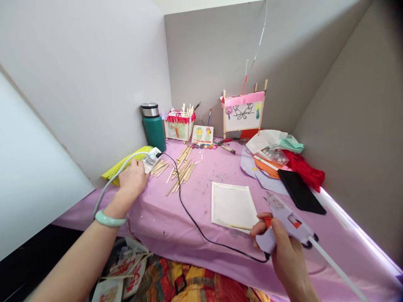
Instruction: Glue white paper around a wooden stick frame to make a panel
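My right hand (285, 247) is wrapped round the handle of a lilac hot glue gun (282, 214), with fingers at its red trigger. A long white glue stick (336, 264) sticks out of its back, and the nozzle points away toward the back of the table. My left hand (134, 177) is closed at the edge of a white power strip (151, 159); its fingertips are partly hidden. A black cord (192, 220) runs from the strip to the gun. Between my hands lies a flat white panel (233, 203) with a thin wooden stick (241, 227) along its near edge.
Loose wooden sticks (182, 172) lie beside the power strip. Behind stand a green bottle (154, 128), a decorated box (178, 128) and a stick-framed picture (244, 113). A black phone (302, 191) and red fabric (302, 167) lie right. Grey partitions (217, 54) enclose the purple-covered table (163, 205).
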`<state>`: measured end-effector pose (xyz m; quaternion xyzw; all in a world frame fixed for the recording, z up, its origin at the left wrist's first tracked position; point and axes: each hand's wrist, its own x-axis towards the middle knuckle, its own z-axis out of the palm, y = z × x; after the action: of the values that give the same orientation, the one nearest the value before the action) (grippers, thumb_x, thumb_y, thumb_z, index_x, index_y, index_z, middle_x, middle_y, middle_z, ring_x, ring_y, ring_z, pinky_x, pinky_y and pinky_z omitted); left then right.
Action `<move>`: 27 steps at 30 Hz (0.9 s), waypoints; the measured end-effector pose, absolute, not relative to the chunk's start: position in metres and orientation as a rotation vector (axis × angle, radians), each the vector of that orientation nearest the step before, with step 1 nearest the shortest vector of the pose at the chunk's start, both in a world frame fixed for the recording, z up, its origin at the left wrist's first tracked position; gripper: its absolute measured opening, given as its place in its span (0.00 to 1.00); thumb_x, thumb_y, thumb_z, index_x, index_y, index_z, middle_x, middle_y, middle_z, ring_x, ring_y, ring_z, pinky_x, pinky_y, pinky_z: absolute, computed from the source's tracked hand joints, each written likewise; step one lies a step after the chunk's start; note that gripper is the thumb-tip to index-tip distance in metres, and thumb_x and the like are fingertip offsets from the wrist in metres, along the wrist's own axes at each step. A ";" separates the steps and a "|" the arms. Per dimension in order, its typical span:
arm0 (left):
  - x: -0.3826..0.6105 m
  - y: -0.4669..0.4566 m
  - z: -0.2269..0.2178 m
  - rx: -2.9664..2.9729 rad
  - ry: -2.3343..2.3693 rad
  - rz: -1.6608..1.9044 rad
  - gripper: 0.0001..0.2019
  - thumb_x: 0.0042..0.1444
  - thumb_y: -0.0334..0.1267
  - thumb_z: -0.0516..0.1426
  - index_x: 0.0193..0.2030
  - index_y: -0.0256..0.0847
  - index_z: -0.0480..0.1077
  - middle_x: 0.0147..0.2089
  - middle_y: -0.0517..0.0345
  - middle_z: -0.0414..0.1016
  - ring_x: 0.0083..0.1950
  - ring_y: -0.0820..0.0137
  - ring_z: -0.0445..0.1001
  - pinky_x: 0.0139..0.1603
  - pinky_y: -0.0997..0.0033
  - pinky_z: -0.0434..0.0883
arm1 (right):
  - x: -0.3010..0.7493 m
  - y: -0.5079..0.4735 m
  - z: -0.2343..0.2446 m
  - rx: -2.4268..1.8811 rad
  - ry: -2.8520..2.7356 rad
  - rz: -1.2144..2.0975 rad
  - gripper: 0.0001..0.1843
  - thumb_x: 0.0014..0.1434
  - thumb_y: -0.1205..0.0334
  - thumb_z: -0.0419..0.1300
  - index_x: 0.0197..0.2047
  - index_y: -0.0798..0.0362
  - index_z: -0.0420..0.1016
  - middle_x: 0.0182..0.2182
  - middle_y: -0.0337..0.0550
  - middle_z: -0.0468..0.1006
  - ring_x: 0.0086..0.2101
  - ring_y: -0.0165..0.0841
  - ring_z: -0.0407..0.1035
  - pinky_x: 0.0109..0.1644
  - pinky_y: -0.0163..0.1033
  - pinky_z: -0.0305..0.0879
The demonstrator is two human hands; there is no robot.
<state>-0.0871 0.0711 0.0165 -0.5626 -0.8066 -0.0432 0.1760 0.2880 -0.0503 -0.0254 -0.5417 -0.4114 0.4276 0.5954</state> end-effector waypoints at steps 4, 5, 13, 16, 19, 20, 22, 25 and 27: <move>-0.092 0.074 0.021 -1.591 -2.302 -0.098 0.20 0.58 0.43 0.50 0.53 0.32 0.65 0.51 0.37 0.66 0.45 0.53 0.73 0.40 0.60 0.69 | 0.287 -0.051 -0.025 -1.260 -0.975 0.998 0.23 0.56 0.40 0.55 0.41 0.53 0.66 0.19 0.39 0.74 0.17 0.32 0.63 0.20 0.35 0.56; -0.092 0.075 0.021 -1.578 -2.308 -0.095 0.19 0.58 0.42 0.50 0.53 0.32 0.65 0.51 0.36 0.66 0.45 0.53 0.73 0.40 0.60 0.68 | 0.287 -0.051 -0.025 -1.259 -0.979 0.997 0.23 0.56 0.40 0.55 0.41 0.53 0.66 0.19 0.39 0.74 0.17 0.31 0.63 0.20 0.34 0.56; -0.080 0.085 0.017 -1.617 -2.278 -0.105 0.18 0.57 0.39 0.50 0.52 0.32 0.65 0.51 0.37 0.67 0.44 0.54 0.73 0.38 0.60 0.68 | 0.287 -0.052 -0.027 -1.257 -0.984 1.035 0.23 0.56 0.40 0.55 0.42 0.53 0.65 0.20 0.38 0.74 0.17 0.30 0.63 0.18 0.33 0.54; -0.083 0.090 0.016 -1.600 -2.290 -0.115 0.17 0.57 0.38 0.50 0.52 0.33 0.65 0.52 0.38 0.67 0.44 0.54 0.73 0.38 0.61 0.68 | 0.288 -0.052 -0.028 -1.248 -0.983 1.048 0.23 0.57 0.41 0.55 0.42 0.53 0.65 0.20 0.38 0.74 0.17 0.31 0.63 0.19 0.34 0.55; -0.087 0.090 0.017 -1.627 -2.290 -0.111 0.18 0.58 0.39 0.51 0.53 0.34 0.64 0.52 0.38 0.67 0.45 0.53 0.72 0.38 0.61 0.68 | 0.290 -0.053 -0.028 -1.261 -0.999 1.025 0.23 0.57 0.40 0.55 0.41 0.53 0.66 0.20 0.39 0.74 0.17 0.32 0.64 0.19 0.35 0.57; -0.088 0.088 0.017 -1.642 -2.288 -0.107 0.19 0.57 0.40 0.51 0.53 0.34 0.64 0.52 0.37 0.67 0.45 0.52 0.72 0.38 0.61 0.68 | 0.291 -0.053 -0.028 -1.262 -1.000 1.019 0.23 0.57 0.40 0.55 0.41 0.53 0.66 0.20 0.39 0.74 0.17 0.32 0.64 0.19 0.35 0.57; -0.088 0.084 0.017 -1.665 -2.279 -0.112 0.20 0.57 0.42 0.52 0.54 0.32 0.63 0.51 0.36 0.67 0.45 0.50 0.72 0.38 0.60 0.68 | 0.293 -0.055 -0.028 -1.260 -0.984 1.008 0.23 0.57 0.40 0.54 0.41 0.53 0.66 0.20 0.38 0.74 0.17 0.31 0.64 0.20 0.35 0.58; -0.087 0.074 0.020 -1.695 -2.255 -0.151 0.22 0.58 0.43 0.51 0.55 0.30 0.60 0.50 0.34 0.67 0.46 0.49 0.72 0.39 0.60 0.68 | 0.299 -0.061 -0.031 -1.271 -0.966 1.022 0.22 0.59 0.41 0.54 0.41 0.53 0.67 0.20 0.39 0.75 0.17 0.30 0.65 0.21 0.34 0.59; -0.087 0.066 0.022 -1.778 -2.203 -0.193 0.22 0.61 0.44 0.48 0.56 0.29 0.59 0.51 0.34 0.66 0.47 0.50 0.72 0.40 0.60 0.68 | 0.304 -0.066 -0.033 -1.287 -0.960 1.035 0.22 0.59 0.42 0.54 0.40 0.54 0.68 0.20 0.39 0.75 0.18 0.29 0.65 0.23 0.34 0.60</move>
<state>-0.0870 0.0659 0.0218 -0.6194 -0.7674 -0.0671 0.1514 0.3036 -0.0657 -0.0330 -0.5502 -0.4103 0.4423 0.5774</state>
